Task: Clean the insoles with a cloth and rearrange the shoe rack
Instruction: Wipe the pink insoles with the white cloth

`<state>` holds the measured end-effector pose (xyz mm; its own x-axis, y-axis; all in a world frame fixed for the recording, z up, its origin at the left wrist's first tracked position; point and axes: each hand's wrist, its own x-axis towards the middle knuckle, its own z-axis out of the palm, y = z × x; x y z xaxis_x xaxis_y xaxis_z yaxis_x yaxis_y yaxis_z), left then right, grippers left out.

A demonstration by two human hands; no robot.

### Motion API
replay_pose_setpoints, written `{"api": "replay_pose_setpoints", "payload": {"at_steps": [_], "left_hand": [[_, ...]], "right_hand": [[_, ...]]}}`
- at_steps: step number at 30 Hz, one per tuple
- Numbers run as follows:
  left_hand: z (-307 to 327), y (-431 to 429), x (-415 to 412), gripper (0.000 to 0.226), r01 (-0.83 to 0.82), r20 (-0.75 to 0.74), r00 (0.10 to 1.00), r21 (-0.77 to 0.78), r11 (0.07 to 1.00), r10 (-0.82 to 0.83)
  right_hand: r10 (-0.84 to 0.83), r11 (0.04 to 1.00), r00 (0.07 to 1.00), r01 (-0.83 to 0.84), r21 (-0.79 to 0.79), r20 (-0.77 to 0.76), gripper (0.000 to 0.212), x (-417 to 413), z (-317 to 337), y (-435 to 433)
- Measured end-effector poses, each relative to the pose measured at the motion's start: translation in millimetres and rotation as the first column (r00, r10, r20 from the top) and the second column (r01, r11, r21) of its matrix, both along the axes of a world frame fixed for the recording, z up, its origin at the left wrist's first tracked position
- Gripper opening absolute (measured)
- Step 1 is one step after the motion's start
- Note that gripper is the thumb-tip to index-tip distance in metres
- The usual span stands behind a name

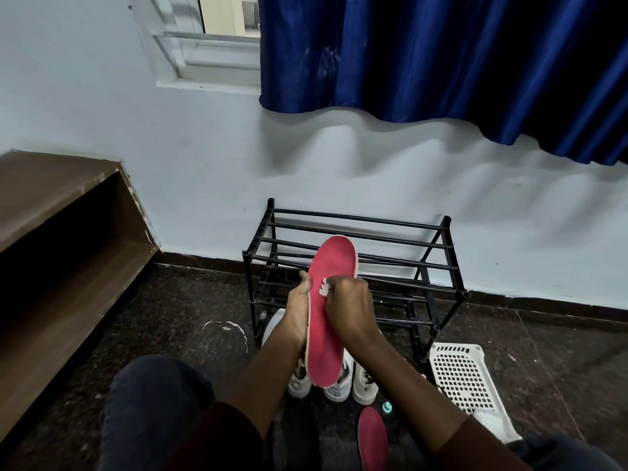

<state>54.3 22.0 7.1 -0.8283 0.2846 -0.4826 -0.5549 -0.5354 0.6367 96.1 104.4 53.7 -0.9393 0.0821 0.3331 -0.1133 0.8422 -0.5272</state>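
Observation:
A red insole (328, 300) with a white edge stands upright in front of me. My left hand (299, 311) grips its left edge from behind, about halfway up. My right hand (350, 305) presses a small white cloth (323, 287) against the insole's red face; only a corner of the cloth shows past my fingers. A second red insole (373, 436) lies on the floor near my right forearm. The black metal shoe rack (353, 263) stands bare against the wall behind my hands. White shoes (336, 385) sit on the floor below the held insole.
A white perforated plastic basket (464, 379) lies on the dark floor right of the rack. A brown wooden shelf unit (64, 232) fills the left side. Blue curtain (441, 62) hangs above. A small teal object (386, 407) and a white scrap (227, 326) lie on the floor.

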Motion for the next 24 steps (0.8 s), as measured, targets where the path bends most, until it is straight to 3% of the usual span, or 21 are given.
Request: {"api": "replay_pose_setpoints", "payload": {"at_steps": [3, 6, 15, 17, 20, 24], "left_hand": [[-1.7, -0.8, -1.8, 0.077, -0.003, -0.021, 1.000, 0.018, 1.000, 0.003], [3.8, -4.4, -0.2, 0.066, -0.028, 0.007, 1.000, 0.076, 0.997, 0.028], [3.8, -1.6, -0.1, 0.076, -0.015, 0.003, 1.000, 0.164, 0.986, 0.015], [3.4, -0.1, -0.5, 0.082, 0.007, 0.011, 1.000, 0.183, 0.983, -0.009], [1.5, 2.1, 0.5, 0.073, -0.021, 0.054, 0.999, 0.222, 0.975, 0.010], [1.7, 4.5, 3.7, 0.097, 0.067, 0.039, 0.996, 0.165, 0.984, -0.075]], "right_hand": [[0.041, 0.995, 0.995, -0.032, 0.090, -0.096, 0.023, -12.2, 10.3, -5.8], [0.075, 0.987, 0.989, -0.055, 0.150, -0.129, 0.019, -18.3, 14.7, -9.7], [0.146, 0.988, 0.986, -0.142, -0.052, 0.084, 0.027, 9.3, -5.3, -9.0], [0.151, 0.987, 0.984, -0.145, -0.069, 0.094, 0.031, 20.9, -6.6, -8.1], [0.168, 0.984, 0.982, -0.162, -0.077, 0.082, 0.030, 28.6, -10.1, -6.3], [0.152, 0.988, 0.987, -0.151, -0.011, 0.049, 0.021, 19.7, -12.6, -3.6]]}}
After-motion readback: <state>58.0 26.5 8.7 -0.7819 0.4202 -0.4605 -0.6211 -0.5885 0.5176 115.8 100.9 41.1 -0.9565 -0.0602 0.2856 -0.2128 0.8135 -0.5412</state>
